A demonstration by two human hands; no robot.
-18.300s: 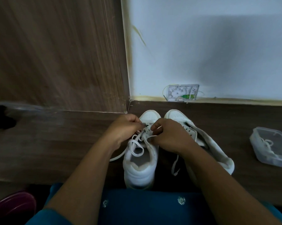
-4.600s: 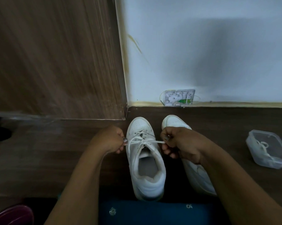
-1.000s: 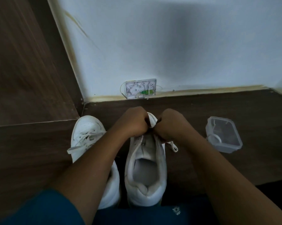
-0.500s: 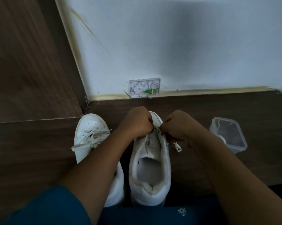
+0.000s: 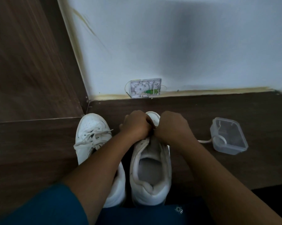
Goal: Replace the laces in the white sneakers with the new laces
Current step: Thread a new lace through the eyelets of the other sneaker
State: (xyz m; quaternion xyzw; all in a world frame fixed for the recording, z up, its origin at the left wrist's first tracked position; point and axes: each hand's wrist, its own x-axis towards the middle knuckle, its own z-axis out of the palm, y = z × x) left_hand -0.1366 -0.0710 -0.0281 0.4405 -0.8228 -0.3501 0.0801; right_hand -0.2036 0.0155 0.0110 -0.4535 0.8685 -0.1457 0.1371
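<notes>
Two white sneakers stand side by side on the dark wooden floor, toes toward the wall. The left sneaker (image 5: 91, 140) is laced and tied. The right sneaker (image 5: 150, 169) has its tongue area covered by both hands. My left hand (image 5: 137, 125) and my right hand (image 5: 172, 125) are curled together over its eyelets, knuckles touching; what the fingers pinch is hidden. A white lace (image 5: 204, 141) trails from under my right hand toward a clear plastic container (image 5: 228, 136).
A white wall box with a green part (image 5: 145, 88) sits at the skirting behind the shoes. A wooden panel (image 5: 31, 62) rises on the left. My blue-clad legs (image 5: 52, 207) fill the bottom edge.
Both hands have drawn closer together over the right sneaker. The loose lace end near my right hand now stretches out toward the container. The view shifted slightly.
</notes>
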